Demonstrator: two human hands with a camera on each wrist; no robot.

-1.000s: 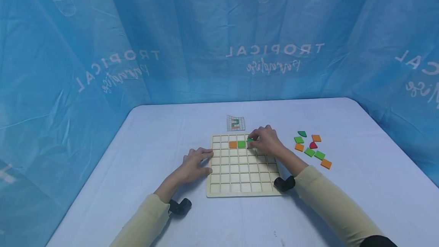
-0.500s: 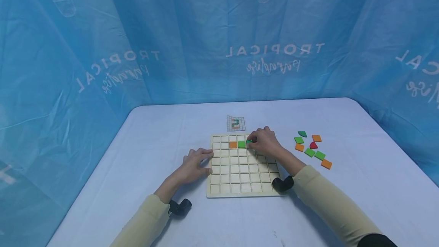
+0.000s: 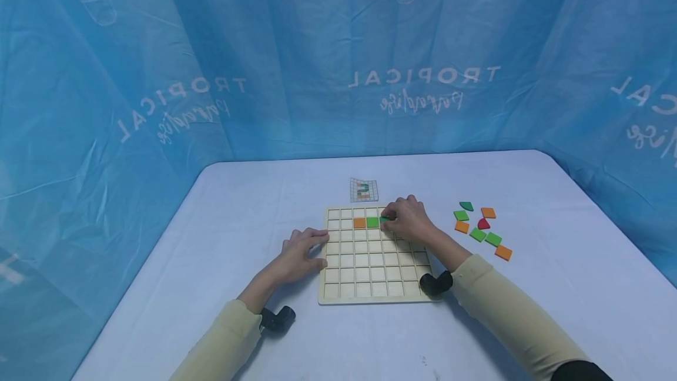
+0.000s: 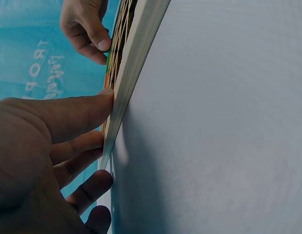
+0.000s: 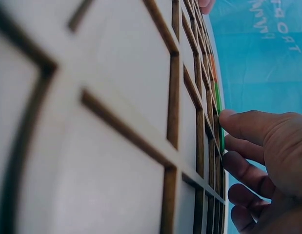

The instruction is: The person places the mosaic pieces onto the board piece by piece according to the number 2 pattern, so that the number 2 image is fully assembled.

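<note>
A wooden grid board [image 3: 362,272] lies on the white table. My left hand [image 3: 299,256] rests at its left edge, fingers extended and thumb spread; in the left wrist view the thumb [image 4: 82,114] touches the board's rim. Over the second row from the far side, my right hand [image 3: 409,219] pinches a dark green tile [image 3: 384,218], mostly hidden by the fingers. That tile sits just right of a light green square tile [image 3: 372,222], which adjoins an orange square tile [image 3: 359,223]. In the right wrist view the thumb and fingertips meet the green tile [image 5: 222,140] at the grid.
Right of the board lie several loose tiles: a dark green curved one [image 3: 466,206], a red one [image 3: 483,224], light green squares [image 3: 478,234] and orange squares [image 3: 503,252]. A small grid-patterned card [image 3: 364,190] lies beyond the board. A blue curtain [image 3: 338,116] hangs behind the table.
The right hand has shifted slightly left with the dark green tile, which now lies nearer the light green one. The left hand has stayed at the board's edge.
</note>
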